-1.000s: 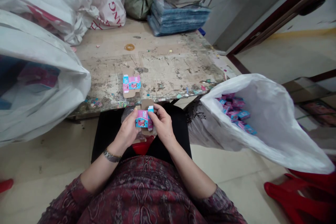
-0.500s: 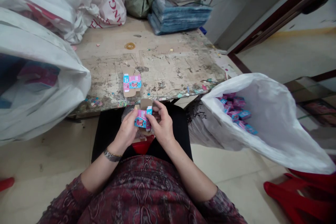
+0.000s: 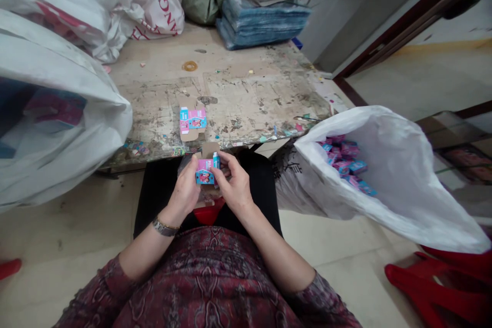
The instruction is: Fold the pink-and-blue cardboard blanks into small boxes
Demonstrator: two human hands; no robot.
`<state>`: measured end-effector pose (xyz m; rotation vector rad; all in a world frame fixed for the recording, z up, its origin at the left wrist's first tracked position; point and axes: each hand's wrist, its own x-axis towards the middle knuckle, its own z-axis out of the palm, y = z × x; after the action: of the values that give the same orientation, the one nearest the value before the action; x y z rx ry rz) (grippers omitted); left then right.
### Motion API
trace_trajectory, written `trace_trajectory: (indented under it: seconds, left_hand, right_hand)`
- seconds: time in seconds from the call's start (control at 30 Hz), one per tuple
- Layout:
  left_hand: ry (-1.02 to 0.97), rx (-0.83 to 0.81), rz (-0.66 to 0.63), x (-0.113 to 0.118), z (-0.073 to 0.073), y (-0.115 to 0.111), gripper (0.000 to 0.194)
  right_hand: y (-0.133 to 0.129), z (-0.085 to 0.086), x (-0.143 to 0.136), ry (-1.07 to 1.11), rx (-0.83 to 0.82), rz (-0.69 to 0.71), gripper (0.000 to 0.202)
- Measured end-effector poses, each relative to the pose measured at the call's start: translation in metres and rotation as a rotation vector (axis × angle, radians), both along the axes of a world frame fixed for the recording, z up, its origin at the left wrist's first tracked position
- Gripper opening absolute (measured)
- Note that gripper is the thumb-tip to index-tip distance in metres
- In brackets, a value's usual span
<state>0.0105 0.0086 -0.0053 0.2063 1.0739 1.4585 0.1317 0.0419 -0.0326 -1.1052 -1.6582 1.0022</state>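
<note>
Over my lap, just in front of the table edge, I hold a small pink and blue cardboard box [image 3: 205, 170] with a brown inner flap standing up at its far end. My left hand [image 3: 185, 187] is closed on its left side, thumb along the printed face. My right hand [image 3: 235, 183] grips the right side, with the thumb on the blue panel and the fingers behind it. A second printed box [image 3: 193, 123], flattened with its flaps spread, lies near the table's front edge. Part of a clear plastic bag shows beneath my hands.
An upright white sack [image 3: 400, 164] on my right holds several pink and blue boxes [image 3: 348, 161]. To the left bulges another open white sack [image 3: 96, 133]. On the worn table [image 3: 246, 97] are rubber bands [image 3: 189, 65] and a blue plastic-wrapped stack [image 3: 265, 23]. A red stool [image 3: 426, 287] stands at lower right.
The box in my hands has turned slightly, and its right blue side panel now stands straighter. My right hand has shifted a little left. The flat box on the table stays put.
</note>
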Motion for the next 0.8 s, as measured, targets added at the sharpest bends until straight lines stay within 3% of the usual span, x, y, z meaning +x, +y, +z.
trace_trajectory:
  seconds: [0.27,0.5,0.8]
  left_hand:
    - [-0.034,-0.065,0.065,0.002,0.005,0.005,0.037]
    - [-0.058,-0.04,0.005,-0.003,0.011,0.007,0.03]
    - [-0.056,-0.022,-0.063,-0.013,0.003,0.007,0.013]
  right_hand:
    - [-0.001,0.0,-0.004,0.084,-0.047,0.001,0.035]
    - [-0.004,-0.002,-0.005,0.161,-0.119,0.047,0.033]
    - [-0.008,-0.002,-0.005,0.148,-0.096,0.048,0.034]
